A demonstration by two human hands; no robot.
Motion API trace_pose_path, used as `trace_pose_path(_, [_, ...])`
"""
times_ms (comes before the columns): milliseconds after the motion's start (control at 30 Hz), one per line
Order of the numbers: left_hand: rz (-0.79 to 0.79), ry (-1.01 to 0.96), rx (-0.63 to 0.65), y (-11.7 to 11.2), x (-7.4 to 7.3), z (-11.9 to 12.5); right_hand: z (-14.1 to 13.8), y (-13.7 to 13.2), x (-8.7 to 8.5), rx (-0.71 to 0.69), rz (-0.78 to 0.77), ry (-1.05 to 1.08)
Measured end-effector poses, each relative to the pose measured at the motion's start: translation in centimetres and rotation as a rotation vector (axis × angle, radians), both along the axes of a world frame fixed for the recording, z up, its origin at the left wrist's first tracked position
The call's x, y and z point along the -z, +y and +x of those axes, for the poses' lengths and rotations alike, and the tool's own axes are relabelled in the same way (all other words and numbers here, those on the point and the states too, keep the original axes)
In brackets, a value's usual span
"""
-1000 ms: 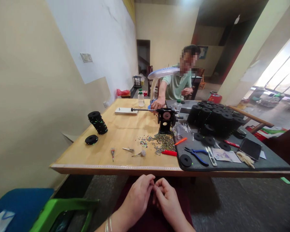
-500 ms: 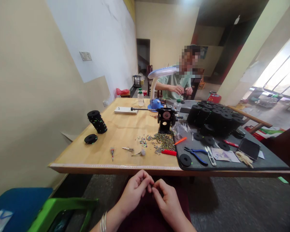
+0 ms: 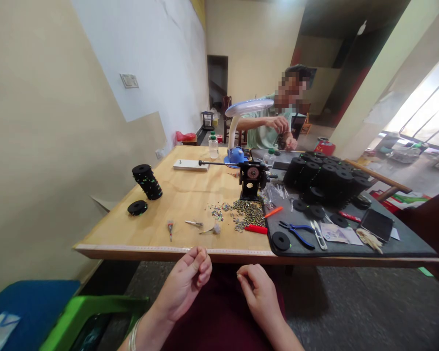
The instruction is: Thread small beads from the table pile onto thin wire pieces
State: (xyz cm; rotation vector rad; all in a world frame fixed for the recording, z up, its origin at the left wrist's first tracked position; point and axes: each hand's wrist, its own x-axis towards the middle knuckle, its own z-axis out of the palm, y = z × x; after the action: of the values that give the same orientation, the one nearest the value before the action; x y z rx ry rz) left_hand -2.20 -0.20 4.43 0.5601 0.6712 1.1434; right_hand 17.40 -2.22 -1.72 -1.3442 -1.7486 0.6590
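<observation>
My left hand (image 3: 186, 282) is closed, thumb pressed on curled fingers, just in front of the table edge; whatever it pinches is too small to make out. A short way to the right, my right hand (image 3: 258, 295) is closed too, thumb and forefinger tips together, and what lies between them cannot be seen. Nearest to them on the wooden table (image 3: 120, 239) lie small bundles of thin pieces, one of them a red-banded bundle (image 3: 170, 231). Beyond is a spread of tiny striped pieces (image 3: 250, 213) beside a red-handled tool (image 3: 256, 229).
A black winding device (image 3: 250, 178) with a long rod stands mid-table by a blue-based lamp (image 3: 236, 156). On the grey mat (image 3: 336, 249) are blue pliers (image 3: 298, 235), snips (image 3: 319, 236) and stacked black foam spools (image 3: 325, 178). More spools (image 3: 146, 183) stand left. A co-worker (image 3: 267, 129) sits opposite.
My hands, together before, have moved apart: the left went left and slightly up, the right slightly right. The co-worker's hands have shifted, one raised above the other.
</observation>
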Motion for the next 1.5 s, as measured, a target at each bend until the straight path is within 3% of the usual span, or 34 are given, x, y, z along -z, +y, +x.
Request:
trace_pose_path(100, [0.021,0.058,-0.016,-0.2,-0.7,-0.4,0.2,0.2,0.4,0.013,0.003,-0.009])
trace_pose_path(267, [0.169,0.352,-0.002,-0.4,-0.4,0.4,0.8,0.3,0.5,0.041,0.007,-0.002])
trace_pose_path(433, [0.365,0.676,0.099,-1.0,-0.9,1.4,1.0,-0.2,-1.4,0.093,-0.025,0.107])
trace_pose_path(600, [0.682,0.961,0.055,-1.7,-1.5,1.9,-1.0,-1.1,-4.3,-0.147,-0.216,0.448])
trace_pose_path(667, [0.769,1.009,0.009,-1.7,-1.4,1.8,-2.0,-1.1,-4.7,-0.26,-0.303,0.567])
trace_pose_path(767, [0.778,1.065,-0.016,-1.6,-1.0,1.5,-3.0,-0.8,-4.3,-0.334,-0.43,0.666])
trace_pose_path(900, [0.731,1.055,0.002,-1.4,-0.6,1.2,-3.3,-0.4,-3.3,-0.281,-0.519,0.595])
trace_pose_path(1100, [0.642,1.013,0.045,-0.9,-0.2,1.2,-2.7,-0.5,-2.8,-0.235,-0.327,0.36])
trace_pose_path(1300, [0.464,0.857,0.013,0.5,0.1,0.3,-1.4,0.3,-3.1,-0.072,-0.456,0.804])
trace_pose_path(1400, [0.403,0.702,0.171,0.9,0.9,0.9,-0.9,0.8,-3.8,-0.018,-0.49,1.08])
trace_pose_path(1500, [0.464,0.557,0.391,0.8,1.9,2.4,-0.8,1.2,-5.0,-0.019,-0.506,1.279])
